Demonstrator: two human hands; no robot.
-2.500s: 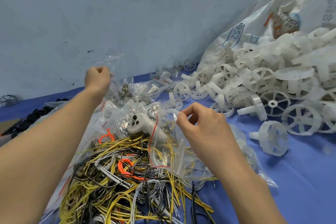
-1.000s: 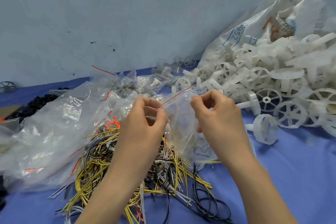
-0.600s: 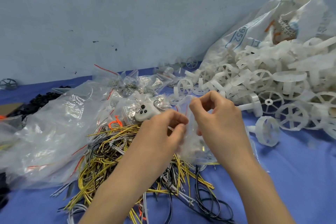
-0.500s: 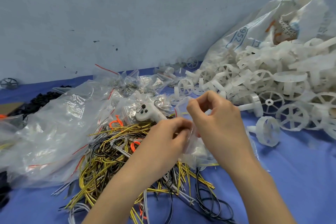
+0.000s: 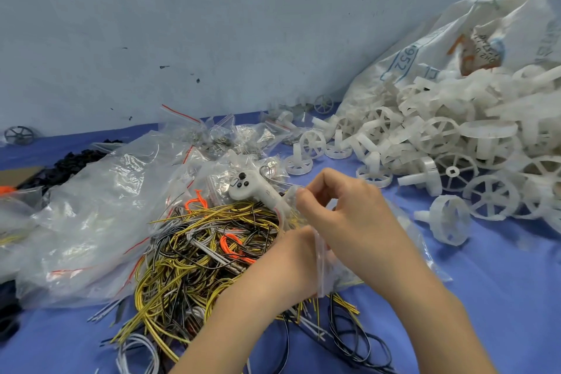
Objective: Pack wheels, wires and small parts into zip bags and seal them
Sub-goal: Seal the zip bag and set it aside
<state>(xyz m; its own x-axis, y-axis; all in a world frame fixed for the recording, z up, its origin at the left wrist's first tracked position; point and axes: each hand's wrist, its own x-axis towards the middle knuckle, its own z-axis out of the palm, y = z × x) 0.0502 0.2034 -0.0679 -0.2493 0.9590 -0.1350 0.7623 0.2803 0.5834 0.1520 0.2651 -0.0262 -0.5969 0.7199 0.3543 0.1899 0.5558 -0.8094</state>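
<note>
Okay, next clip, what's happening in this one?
A person is working a small clear zip bag with both hands over a tangled pile of wires. The right hand pinches the bag's top edge; the left hand holds it lower down. Whether it is sealed can't be told. White plastic wheels spill from a big sack on the right, and more bags lie on the left of the blue table.

The left hand hides its fingertips (behind the zip bag).
</note>
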